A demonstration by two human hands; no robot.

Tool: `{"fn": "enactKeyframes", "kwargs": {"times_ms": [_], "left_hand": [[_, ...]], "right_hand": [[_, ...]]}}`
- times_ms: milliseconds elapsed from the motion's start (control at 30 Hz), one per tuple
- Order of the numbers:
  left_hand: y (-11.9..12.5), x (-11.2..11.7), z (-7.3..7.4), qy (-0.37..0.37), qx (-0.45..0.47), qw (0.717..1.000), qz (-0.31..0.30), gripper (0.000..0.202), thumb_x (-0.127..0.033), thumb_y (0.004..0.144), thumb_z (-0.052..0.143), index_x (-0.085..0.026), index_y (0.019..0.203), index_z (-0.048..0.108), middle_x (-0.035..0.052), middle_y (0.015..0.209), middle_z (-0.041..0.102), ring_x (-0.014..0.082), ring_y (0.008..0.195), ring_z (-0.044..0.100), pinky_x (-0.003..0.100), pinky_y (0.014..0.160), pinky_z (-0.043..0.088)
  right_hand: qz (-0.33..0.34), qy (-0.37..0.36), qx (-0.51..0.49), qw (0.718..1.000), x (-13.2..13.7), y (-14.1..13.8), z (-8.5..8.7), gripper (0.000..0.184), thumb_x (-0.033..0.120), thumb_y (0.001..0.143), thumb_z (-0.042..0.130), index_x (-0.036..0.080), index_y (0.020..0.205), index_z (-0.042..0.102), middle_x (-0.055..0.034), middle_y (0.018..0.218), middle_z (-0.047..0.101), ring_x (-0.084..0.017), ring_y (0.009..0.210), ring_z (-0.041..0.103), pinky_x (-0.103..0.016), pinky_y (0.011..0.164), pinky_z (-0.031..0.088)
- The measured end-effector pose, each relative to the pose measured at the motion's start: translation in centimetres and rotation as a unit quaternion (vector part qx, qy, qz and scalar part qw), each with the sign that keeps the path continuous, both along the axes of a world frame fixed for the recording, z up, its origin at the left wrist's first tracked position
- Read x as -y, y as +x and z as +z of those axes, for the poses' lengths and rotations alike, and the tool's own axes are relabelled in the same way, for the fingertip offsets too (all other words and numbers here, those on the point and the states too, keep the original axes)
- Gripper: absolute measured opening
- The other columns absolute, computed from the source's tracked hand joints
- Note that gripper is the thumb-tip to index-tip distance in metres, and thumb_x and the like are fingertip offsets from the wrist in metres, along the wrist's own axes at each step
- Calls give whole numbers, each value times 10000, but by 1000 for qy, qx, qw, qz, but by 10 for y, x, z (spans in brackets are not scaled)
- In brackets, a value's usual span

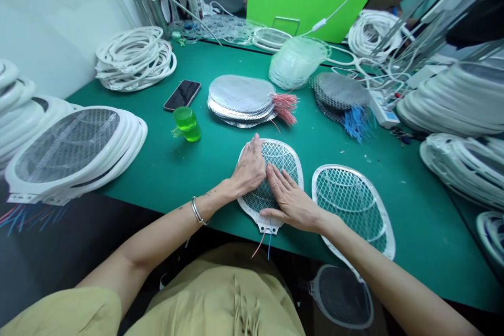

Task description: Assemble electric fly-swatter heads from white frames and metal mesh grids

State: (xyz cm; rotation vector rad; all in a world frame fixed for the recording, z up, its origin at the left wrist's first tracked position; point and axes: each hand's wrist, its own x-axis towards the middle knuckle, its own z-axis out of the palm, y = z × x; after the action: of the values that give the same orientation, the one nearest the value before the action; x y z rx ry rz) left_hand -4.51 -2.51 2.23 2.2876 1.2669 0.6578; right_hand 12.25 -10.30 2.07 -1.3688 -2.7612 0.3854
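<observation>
A white racket-shaped frame with mesh (281, 151), like an electric fly swatter head, lies flat at the table's front edge. A red and a blue wire hang from its neck. My left hand (250, 167) rests on the mesh's left side, fingers stretched forward. On the right side my right hand (289, 197) lies flat with its thumb apart and fingers extended. Neither hand grips anything. Just right of them is a second white frame (348, 189) with a lattice, partly behind my right forearm.
Metal mesh sheets with red wires (242, 94) and dark meshes with blue wires (340, 92) lie ahead. Left are a phone (182, 95), a green cup (187, 124) and stacked racket heads (71, 152). White rings (134, 58) and frame stacks (457, 97) flank the table (425, 236).
</observation>
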Motion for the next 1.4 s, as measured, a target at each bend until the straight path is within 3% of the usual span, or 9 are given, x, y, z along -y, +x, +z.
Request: {"fn": "enactKeyframes", "kwargs": {"times_ms": [67,133,200,267,433,633,1033,1167,1400], "left_hand": [[-19,14,17,21,103,994,-38,494,-147,901,369,-95,1392,366,167,1544,295,265,1456,202,516,1172,237],[-42,37,29,78,116,967,-214,426,-206,896,468,-160,1320,470,105,1482,427,265,1440,255,522,1181,233],[-62,65,30,122,51,917,-377,387,-245,902,533,-169,1281,535,83,1439,490,262,1413,321,501,1193,229],[-74,90,20,183,16,890,-418,291,-189,927,535,-141,1206,602,91,1365,567,240,1365,410,447,1188,279],[-71,112,-7,257,52,891,-372,165,-115,933,540,-98,994,692,106,1103,719,218,1148,625,361,1080,462],[-64,110,0,259,109,890,-359,146,-118,914,566,-75,959,698,133,989,741,212,1017,687,348,1015,514],[-48,121,0,188,134,933,-276,209,-112,888,486,-161,894,689,60,846,751,165,829,706,287,844,571],[-37,129,4,137,103,969,-180,199,-123,854,492,-163,741,650,39,652,677,150,598,643,287,649,568],[-47,142,-8,233,95,939,-236,195,-82,872,524,-152,904,703,64,904,758,185,918,714,302,915,557]], "right_hand": [[13,-3,21,1000,1,2,-1,888,675,906,308,225,1496,-179,-88,1586,-83,-275,1447,-74,-521,1189,75],[27,-8,35,999,1,2,0,809,668,912,297,282,1519,-73,-42,1590,-60,-287,1445,-80,-537,1184,58],[30,-19,44,998,0,1,3,768,661,918,289,291,1528,5,-28,1592,-41,-288,1448,-74,-531,1184,55],[25,-36,52,998,-2,-1,6,758,664,920,271,281,1531,35,-30,1592,-36,-282,1450,-75,-522,1184,52],[17,-101,57,993,-6,-3,16,772,686,917,227,282,1529,-12,-18,1583,-110,-268,1436,-152,-521,1175,-2],[53,-181,43,981,-12,1,29,957,769,841,339,245,1523,-82,-60,1554,-215,-304,1410,-219,-550,1146,-78],[37,-105,32,993,-6,1,18,1020,759,791,466,237,1540,10,-78,1583,-99,-350,1439,-110,-570,1153,-15],[34,-77,24,996,-5,1,13,1058,788,756,476,233,1542,35,-76,1588,-73,-360,1446,-76,-572,1155,-1],[33,-83,29,996,-3,1,12,1058,766,761,500,235,1541,22,-70,1590,-75,-343,1447,-99,-566,1155,-10]]}}
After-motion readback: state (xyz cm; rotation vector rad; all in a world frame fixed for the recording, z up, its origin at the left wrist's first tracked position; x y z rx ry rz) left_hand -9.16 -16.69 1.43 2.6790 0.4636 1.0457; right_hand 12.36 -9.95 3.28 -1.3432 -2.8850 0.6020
